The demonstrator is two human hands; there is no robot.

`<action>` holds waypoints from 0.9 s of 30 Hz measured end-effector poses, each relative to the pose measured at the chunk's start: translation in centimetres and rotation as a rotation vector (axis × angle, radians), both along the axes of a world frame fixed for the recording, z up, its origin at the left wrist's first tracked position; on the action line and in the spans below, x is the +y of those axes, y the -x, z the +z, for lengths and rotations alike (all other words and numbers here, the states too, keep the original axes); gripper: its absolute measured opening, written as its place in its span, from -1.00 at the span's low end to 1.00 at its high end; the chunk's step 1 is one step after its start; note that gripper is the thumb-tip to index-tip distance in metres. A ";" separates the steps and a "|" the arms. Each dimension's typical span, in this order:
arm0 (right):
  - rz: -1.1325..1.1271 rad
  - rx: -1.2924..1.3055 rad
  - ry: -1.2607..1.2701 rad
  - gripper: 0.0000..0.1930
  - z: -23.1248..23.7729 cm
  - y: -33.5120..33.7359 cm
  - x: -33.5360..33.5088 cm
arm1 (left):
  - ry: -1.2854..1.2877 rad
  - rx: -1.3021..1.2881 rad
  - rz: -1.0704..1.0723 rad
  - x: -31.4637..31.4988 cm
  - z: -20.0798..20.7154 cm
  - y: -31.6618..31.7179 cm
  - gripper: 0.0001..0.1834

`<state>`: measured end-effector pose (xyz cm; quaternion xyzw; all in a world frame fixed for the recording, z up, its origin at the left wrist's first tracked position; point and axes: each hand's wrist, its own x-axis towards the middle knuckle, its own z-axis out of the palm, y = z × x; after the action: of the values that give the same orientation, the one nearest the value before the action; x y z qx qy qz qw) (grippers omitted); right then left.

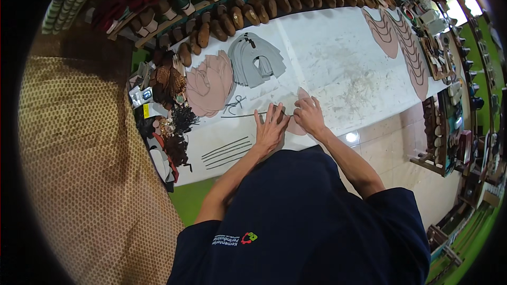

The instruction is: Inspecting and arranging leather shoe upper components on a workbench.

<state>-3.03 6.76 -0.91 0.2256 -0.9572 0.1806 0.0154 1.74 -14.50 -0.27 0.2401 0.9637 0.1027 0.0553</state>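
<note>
My left hand (270,125) lies flat on the white table (338,63), fingers spread, pressing down a thin grey strip (243,115) and the edge of a pale pink cut piece (302,95). My right hand (309,115) rests on that same pink piece, fingers bent, pinching its edge. Part of the piece is hidden under both hands. Several more grey strips (227,152) lie side by side to the left of my left forearm.
A stack of grey cut pieces (256,60) and a stack of pink ones (210,83) lie at the far left. Brown wooden shoe lasts (264,8) line the back edge. Pink scalloped pieces (401,42) lie far right. Clutter of scraps (163,105) fills the left edge.
</note>
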 end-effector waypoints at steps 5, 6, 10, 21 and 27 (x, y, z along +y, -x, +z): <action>0.000 0.014 0.032 -0.89 -0.4 0.1 0.3 | 0.009 -0.021 0.034 0.6 0.4 -0.4 -0.36; 0.005 0.024 0.034 -0.88 -0.4 0.2 0.3 | 0.012 -0.033 0.038 0.6 0.5 -0.4 -0.36; -0.011 -0.008 0.046 -0.87 -0.2 0.4 0.2 | -0.005 -0.020 0.087 1.2 0.3 -0.8 -0.40; -0.202 0.064 0.169 -0.71 1.3 -3.4 2.5 | -0.031 0.006 0.165 1.7 -0.8 -1.8 -0.45; -0.139 0.047 0.098 -0.79 0.2 -4.8 3.9 | -0.043 -0.011 0.216 2.2 -0.8 -2.1 -0.48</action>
<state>1.81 10.67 -0.71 0.1616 -0.9600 0.2202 0.0612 3.82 -12.34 -1.09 0.1356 0.9812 0.1301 0.0439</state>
